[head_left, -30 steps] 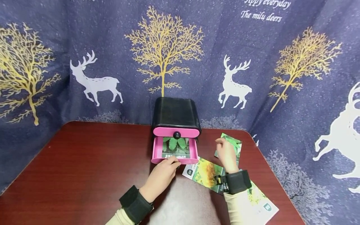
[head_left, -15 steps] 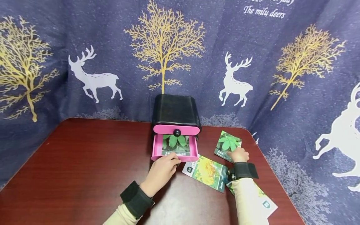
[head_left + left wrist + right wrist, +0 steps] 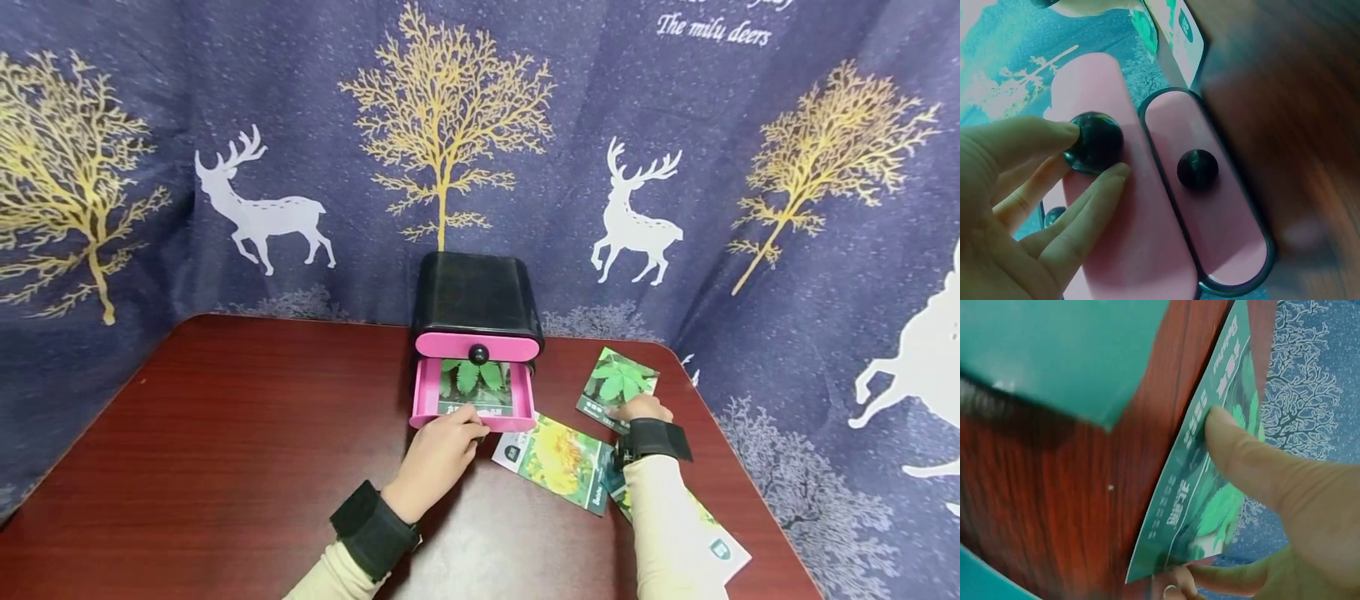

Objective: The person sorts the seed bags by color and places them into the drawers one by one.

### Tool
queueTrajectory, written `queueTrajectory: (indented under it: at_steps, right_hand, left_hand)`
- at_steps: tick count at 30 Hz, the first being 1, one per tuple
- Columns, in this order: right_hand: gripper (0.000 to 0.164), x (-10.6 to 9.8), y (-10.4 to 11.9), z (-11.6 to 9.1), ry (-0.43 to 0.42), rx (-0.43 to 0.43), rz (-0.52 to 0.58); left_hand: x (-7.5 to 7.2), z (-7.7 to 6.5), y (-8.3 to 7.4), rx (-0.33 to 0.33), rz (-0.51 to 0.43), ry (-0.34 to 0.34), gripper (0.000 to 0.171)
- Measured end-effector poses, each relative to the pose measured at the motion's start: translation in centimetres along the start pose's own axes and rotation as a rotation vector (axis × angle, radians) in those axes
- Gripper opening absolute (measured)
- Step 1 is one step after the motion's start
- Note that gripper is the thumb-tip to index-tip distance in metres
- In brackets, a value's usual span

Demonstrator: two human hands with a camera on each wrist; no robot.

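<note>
My left hand [image 3: 440, 458] pinches the round black knob [image 3: 1094, 142] of a pulled-out pink drawer [image 3: 420, 398] between thumb and fingers. Inside that drawer lies a seed packet [image 3: 480, 385] with a green-leaf picture. The drawer belongs to a black cabinet [image 3: 476, 292] at the back of the table. On the right, my right hand [image 3: 647, 407] grips another green-leaf seed packet [image 3: 1200, 487] at its lower right edge. The thumb lies on its printed face, while fingers show at its edge in the right wrist view. The rest of those fingers is hidden.
Above the pulled-out drawer is a closed pink drawer [image 3: 442, 345]; a lower drawer [image 3: 1204, 206] shows in the left wrist view. A yellow-flower packet [image 3: 558, 458] lies right of the left hand. Another packet [image 3: 723, 546] is partly under the right sleeve. A patterned curtain [image 3: 300, 158] hangs behind.
My right hand has moved from above the green-leaf packet, right and toward me, to its lower right edge and now grips it. My left hand keeps its hold on the drawer knob.
</note>
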State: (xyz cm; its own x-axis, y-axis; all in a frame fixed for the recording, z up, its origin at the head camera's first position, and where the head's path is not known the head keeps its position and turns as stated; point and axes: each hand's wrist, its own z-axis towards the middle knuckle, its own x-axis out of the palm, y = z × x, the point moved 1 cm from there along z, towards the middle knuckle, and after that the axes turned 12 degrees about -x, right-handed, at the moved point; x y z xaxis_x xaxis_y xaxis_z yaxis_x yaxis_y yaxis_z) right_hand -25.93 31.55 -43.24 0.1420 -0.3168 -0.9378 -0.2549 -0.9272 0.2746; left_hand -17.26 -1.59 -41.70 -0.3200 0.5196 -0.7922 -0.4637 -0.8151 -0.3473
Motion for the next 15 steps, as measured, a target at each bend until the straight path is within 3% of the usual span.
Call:
queueTrajectory:
  at_steps: [2, 5, 8, 10, 12, 15]
  right_hand:
    - [0.082, 0.5, -0.8, 1.0, -0.014, 0.049, 0.085]
    - [0.100, 2.7, -3.4, 4.3, -0.054, 0.104, 0.244]
    - [0.122, 6.5, -7.5, 9.3, -0.141, 0.047, 0.381]
    - [0.123, 7.9, -9.2, 11.1, -0.182, -0.012, 0.464]
    - [0.111, 7.6, -9.0, 10.4, -0.204, -0.053, 0.575]
    - [0.065, 4.2, -5.7, 5.5, -0.192, -0.063, 0.740]
  left_hand:
    - [0.0, 0.1, 0.0, 0.001, 0.000, 0.012, 0.019]
    - [-0.1, 0.2, 0.0, -0.002, 0.001, 0.027, 0.020]
    - [-0.3, 0.1, 0.0, -0.015, 0.007, 0.036, 0.020]
    - [-0.3, 0.1, 0.1, -0.025, 0.008, 0.037, 0.021]
    - [-0.3, 0.1, 0.1, -0.031, 0.006, 0.037, 0.020]
    - [-0.2, 0.0, -0.1, -0.031, 0.006, 0.040, 0.020]
